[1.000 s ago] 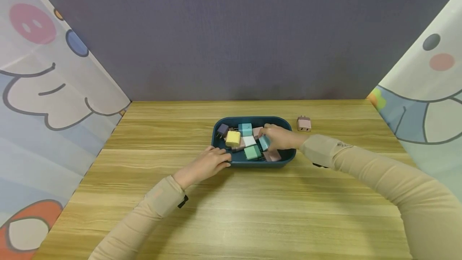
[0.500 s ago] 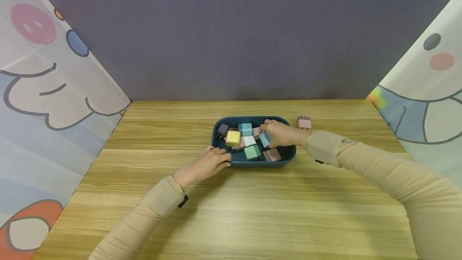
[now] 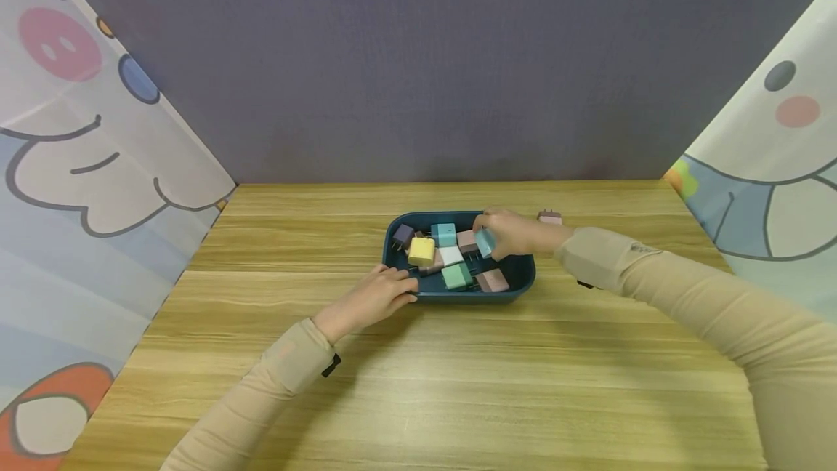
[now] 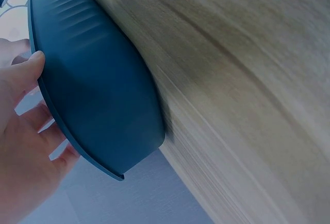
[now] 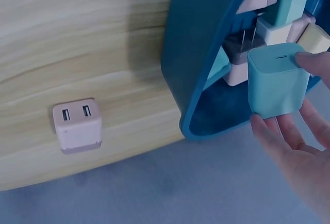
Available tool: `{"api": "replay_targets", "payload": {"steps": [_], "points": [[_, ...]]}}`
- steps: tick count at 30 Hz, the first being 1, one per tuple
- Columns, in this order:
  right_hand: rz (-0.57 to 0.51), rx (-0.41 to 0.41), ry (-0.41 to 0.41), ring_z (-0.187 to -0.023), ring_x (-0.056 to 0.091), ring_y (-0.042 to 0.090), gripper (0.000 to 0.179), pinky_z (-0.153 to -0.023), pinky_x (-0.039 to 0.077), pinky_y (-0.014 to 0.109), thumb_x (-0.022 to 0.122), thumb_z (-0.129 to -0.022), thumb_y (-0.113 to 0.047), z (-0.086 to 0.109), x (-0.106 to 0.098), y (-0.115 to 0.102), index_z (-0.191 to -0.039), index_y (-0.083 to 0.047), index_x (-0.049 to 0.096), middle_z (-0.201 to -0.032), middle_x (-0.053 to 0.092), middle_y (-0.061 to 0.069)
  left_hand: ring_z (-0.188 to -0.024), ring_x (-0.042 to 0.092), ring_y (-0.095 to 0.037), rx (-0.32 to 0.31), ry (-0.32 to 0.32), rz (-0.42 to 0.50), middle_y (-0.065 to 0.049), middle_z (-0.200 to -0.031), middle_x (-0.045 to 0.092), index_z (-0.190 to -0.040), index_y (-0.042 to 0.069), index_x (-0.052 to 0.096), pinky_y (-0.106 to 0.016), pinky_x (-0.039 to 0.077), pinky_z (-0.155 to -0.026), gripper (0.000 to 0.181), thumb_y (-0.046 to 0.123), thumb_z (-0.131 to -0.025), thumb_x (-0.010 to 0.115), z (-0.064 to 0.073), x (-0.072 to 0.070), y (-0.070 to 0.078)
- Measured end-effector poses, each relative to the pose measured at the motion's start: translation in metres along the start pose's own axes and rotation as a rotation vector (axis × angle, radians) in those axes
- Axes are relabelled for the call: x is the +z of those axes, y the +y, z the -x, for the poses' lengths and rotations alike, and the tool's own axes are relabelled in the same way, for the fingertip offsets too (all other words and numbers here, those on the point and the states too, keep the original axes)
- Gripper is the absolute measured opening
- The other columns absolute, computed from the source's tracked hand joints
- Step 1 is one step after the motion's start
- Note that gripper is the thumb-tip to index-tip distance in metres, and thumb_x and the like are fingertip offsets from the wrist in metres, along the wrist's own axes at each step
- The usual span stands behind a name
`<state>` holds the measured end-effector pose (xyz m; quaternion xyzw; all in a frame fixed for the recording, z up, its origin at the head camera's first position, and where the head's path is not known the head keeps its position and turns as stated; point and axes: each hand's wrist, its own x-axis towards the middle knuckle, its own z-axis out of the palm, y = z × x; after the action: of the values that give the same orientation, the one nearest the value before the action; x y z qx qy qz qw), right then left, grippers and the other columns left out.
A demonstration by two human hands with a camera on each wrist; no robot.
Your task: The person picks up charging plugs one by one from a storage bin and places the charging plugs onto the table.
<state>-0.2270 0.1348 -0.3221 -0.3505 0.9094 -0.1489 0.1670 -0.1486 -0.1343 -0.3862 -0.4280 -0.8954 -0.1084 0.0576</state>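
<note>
A dark teal bin [image 3: 471, 298] on the table holds several plug chargers. My right hand [image 3: 519, 233] is over its right part, pinching a light blue charger [image 5: 278, 82] between thumb and fingers. In the right wrist view that charger shows a narrow slot on one face. My left hand [image 3: 373, 300] grips the bin's near-left rim, the thumb on the outer wall [image 4: 98, 79]. Inside lie a yellow charger [image 3: 421, 251], a dark purple one [image 3: 403, 234], another blue one [image 3: 444, 234], a green one [image 3: 455, 276] and a pink one [image 3: 493, 280].
A pink charger [image 5: 77, 126] with two ports stands alone on the wooden table [image 3: 418, 384], right of the bin; the right hand and forearm partly cover it in the head view. Behind the table rises a grey panel [image 3: 418, 71]. Cartoon-printed sheets [image 3: 118, 122] flank both sides.
My right hand has risen a little and shifted toward the back right with the light blue charger, uncovering more of the pink chargers in the bin. The left hand has stayed put.
</note>
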Motion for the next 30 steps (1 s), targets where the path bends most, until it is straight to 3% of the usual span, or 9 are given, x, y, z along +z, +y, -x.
{"api": "replay_targets", "payload": {"steps": [9,14,21,30], "points": [[0.003,0.022,-0.006,-0.089,0.052,0.027,0.050,-0.067,0.046,0.033,0.069,-0.070,0.002,0.003,-0.011,0.004,-0.116,0.005,0.048,-0.119,0.041,0.027,-0.067,0.047,-0.011,0.005,0.007,-0.001,0.005,-0.076,0.052,-0.086,0.017,0.055,-0.027,0.031,-0.068,0.005,0.019,-0.085,0.060,0.000,0.001,-0.001],[0.021,0.019,0.018,-0.093,0.052,0.030,0.050,-0.068,0.046,0.034,0.069,-0.069,0.002,0.004,-0.016,0.008,-0.115,0.007,0.049,-0.116,0.044,0.026,-0.067,0.047,-0.010,0.009,0.011,-0.004,0.006,-0.076,0.052,-0.085,0.017,0.055,-0.027,0.031,-0.067,0.005,0.019,-0.085,0.060,0.000,0.001,-0.001],[0.055,0.000,0.080,-0.084,0.051,0.026,0.046,-0.068,0.045,0.035,0.069,-0.066,0.004,0.005,-0.022,0.015,-0.109,0.008,0.052,-0.108,0.050,0.024,-0.066,0.045,-0.010,0.012,0.013,-0.002,0.005,-0.076,0.051,-0.084,0.017,0.054,-0.026,0.030,-0.066,0.006,0.019,-0.085,0.060,0.000,0.000,-0.001],[0.032,0.076,0.067,-0.087,0.050,0.028,0.046,-0.071,0.044,0.036,0.067,-0.070,0.004,0.009,-0.030,0.024,-0.112,0.008,0.050,-0.114,0.045,0.025,-0.066,0.045,-0.010,0.006,0.004,-0.005,0.006,-0.076,0.051,-0.084,0.017,0.054,-0.026,0.030,-0.067,0.006,0.019,-0.085,0.060,0.000,0.001,-0.001]]}}
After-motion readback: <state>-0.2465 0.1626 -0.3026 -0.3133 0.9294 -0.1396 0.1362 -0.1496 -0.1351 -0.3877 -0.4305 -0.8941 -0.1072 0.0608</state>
